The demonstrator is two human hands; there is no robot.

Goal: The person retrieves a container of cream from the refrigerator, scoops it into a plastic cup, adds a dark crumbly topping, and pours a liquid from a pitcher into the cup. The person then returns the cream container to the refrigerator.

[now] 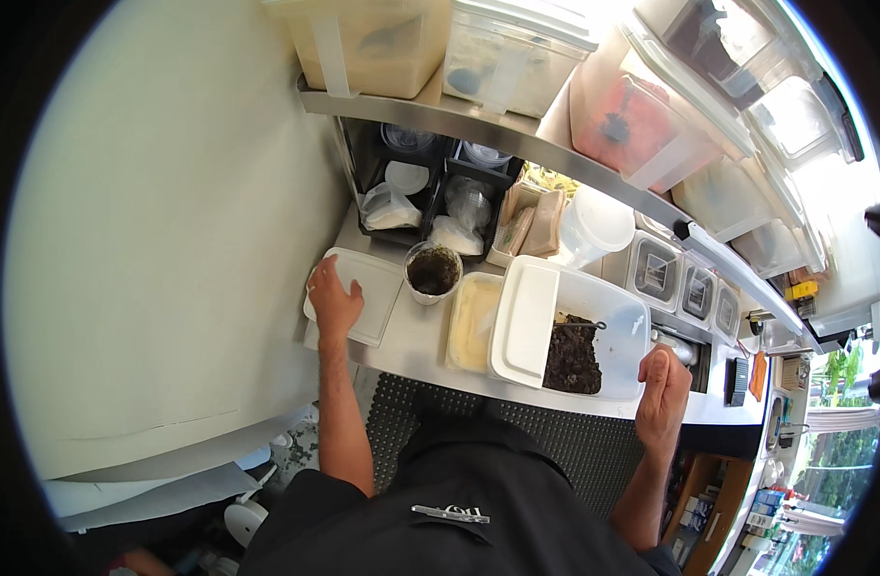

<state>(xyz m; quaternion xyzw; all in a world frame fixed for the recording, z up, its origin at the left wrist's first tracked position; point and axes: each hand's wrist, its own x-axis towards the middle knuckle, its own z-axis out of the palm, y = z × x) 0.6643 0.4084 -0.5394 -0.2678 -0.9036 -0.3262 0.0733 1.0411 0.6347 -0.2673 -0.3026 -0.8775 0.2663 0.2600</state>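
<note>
My left hand rests on or just above a flat white lid at the counter's left end, its thumb and fingers apart. To the right of that lid stands a clear cup with dark, crumbly contents. My right hand is closed beside the right rim of a large translucent tub; whether it grips the rim or something small is hidden. Inside the tub lies a dark, crumbly mass with a utensil handle across it. A white lid covers the tub's left part.
A container of pale yellow food sits between cup and tub. Black bins of plastic cups and lids stand behind, beside a white bucket. A metal shelf with storage boxes overhangs the counter. A wall bounds the left.
</note>
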